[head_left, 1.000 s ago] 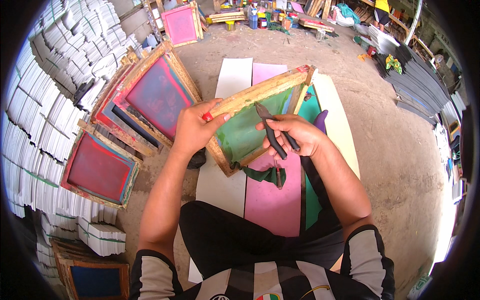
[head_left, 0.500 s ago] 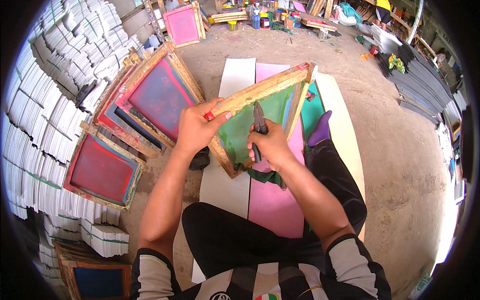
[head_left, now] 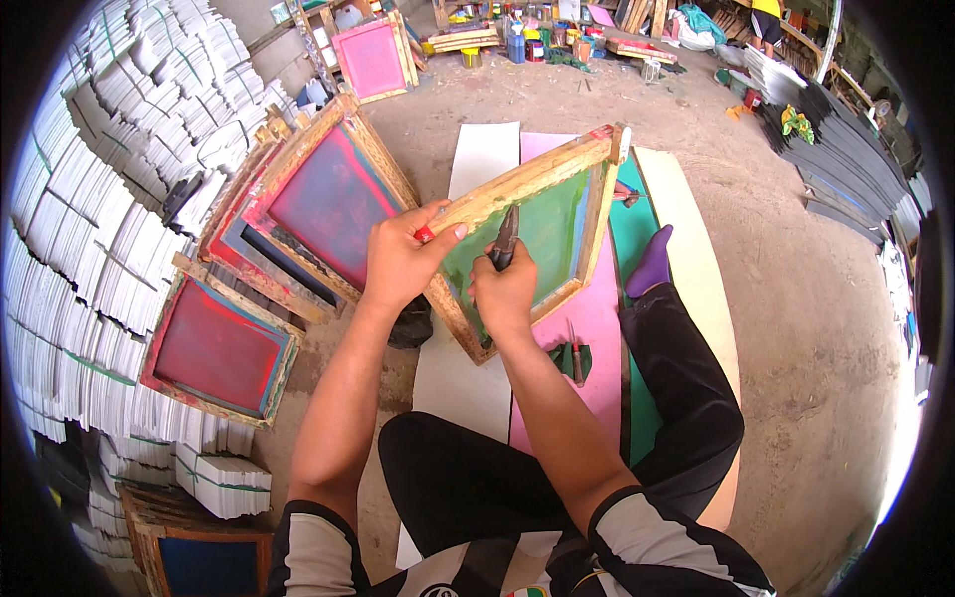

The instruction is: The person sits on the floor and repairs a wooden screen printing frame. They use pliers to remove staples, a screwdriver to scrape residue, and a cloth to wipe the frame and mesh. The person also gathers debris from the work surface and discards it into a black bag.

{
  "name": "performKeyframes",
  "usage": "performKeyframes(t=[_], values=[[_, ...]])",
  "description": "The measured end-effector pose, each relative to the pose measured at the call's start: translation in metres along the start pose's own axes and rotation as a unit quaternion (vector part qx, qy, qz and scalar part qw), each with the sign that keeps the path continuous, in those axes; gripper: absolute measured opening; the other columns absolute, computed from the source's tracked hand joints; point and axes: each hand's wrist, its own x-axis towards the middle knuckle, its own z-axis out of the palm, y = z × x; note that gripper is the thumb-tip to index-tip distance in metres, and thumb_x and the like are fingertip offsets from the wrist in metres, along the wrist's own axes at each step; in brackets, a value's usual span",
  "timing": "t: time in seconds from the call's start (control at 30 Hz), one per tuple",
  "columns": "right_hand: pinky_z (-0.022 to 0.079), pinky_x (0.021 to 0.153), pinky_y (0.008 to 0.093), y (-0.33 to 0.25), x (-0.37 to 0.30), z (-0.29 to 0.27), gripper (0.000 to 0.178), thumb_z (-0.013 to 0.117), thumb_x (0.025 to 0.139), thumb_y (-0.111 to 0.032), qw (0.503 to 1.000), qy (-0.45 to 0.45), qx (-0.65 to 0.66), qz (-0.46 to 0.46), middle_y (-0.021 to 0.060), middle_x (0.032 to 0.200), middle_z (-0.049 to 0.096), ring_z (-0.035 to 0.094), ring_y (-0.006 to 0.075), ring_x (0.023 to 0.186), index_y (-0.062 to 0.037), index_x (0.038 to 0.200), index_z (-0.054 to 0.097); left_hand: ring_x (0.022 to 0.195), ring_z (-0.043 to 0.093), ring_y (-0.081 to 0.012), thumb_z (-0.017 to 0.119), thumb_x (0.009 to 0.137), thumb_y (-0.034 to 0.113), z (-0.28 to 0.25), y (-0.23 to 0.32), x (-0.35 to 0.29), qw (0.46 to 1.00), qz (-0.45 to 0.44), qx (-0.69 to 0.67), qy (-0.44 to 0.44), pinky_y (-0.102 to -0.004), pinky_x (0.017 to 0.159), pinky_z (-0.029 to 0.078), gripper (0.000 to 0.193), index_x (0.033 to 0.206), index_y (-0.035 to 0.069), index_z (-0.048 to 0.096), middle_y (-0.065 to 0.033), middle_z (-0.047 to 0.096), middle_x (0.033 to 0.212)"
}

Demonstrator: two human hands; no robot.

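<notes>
Left hand (head_left: 406, 257) gripped upper edge (head_left: 532, 174) of tilted, green-meshed wooden frame (head_left: 559, 229), above white sheet (head_left: 456, 378) and pink sheet (head_left: 597, 403). Right hand (head_left: 505, 291) clasped pliers (head_left: 506, 239), angled toward that edge. Green sheet (head_left: 645, 423), cream sheet (head_left: 704, 318) alongside, on concrete floor (head_left: 816, 348). White stacks (head_left: 109, 249) rose left; paint containers (head_left: 534, 48) stood far back.
</notes>
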Motion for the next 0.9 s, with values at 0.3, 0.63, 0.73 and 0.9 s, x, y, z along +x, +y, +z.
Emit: performKeyframes(t=[0.3,0.63,0.73,0.9], values=[[0.049,0.054,0.0346,0.02,0.015,0.018,0.011,0.062,0.085,0.0,0.986,0.073,-0.112,-0.103,0.0118,0.07,0.064,0.063,0.0185,0.056,0.0028,0.095,0.059,0.07,0.071,-0.0166,0.082,0.083,0.024,-0.002,0.001,0.003,0.998,-0.064,0.024,0.008,-0.0323,0.067,0.054,0.041,0.115,-0.001,0.073,-0.0214,0.072,0.081],[0.054,0.063,0.0376,0.005,0.008,-0.027,0.023,0.066,0.09,-0.012,0.991,-0.091,-0.1,0.006,0.0174,0.077,0.069,0.071,0.0268,0.07,0.0027,0.107,0.059,0.073,0.072,-0.0187,0.082,0.084,0.027,0.0,0.001,0.003,0.997,-0.078,0.018,-0.003,-0.032,0.069,0.055,0.04,0.115,0.001,0.074,-0.0204,0.074,0.086],[0.056,0.062,0.0313,-0.02,0.012,-0.049,0.028,0.063,0.1,-0.018,0.973,-0.192,-0.023,0.123,0.0129,0.088,0.069,0.07,0.0195,0.071,-0.0006,0.122,0.057,0.075,0.073,-0.0193,0.082,0.084,0.026,0.002,0.001,-0.001,0.997,-0.079,0.005,0.0,-0.0322,0.07,0.055,0.04,0.115,0.001,0.074,-0.0206,0.074,0.088],[0.059,0.067,0.0322,-0.057,0.029,-0.089,0.044,0.058,0.105,-0.035,0.943,-0.277,-0.017,0.186,0.0116,0.099,0.07,0.071,0.0186,0.081,-0.005,0.137,0.053,0.077,0.074,-0.0223,0.082,0.084,0.024,0.004,0.006,-0.006,0.998,-0.066,-0.002,0.011,-0.0332,0.071,0.056,0.04,0.114,0.001,0.074,-0.0208,0.074,0.09]])
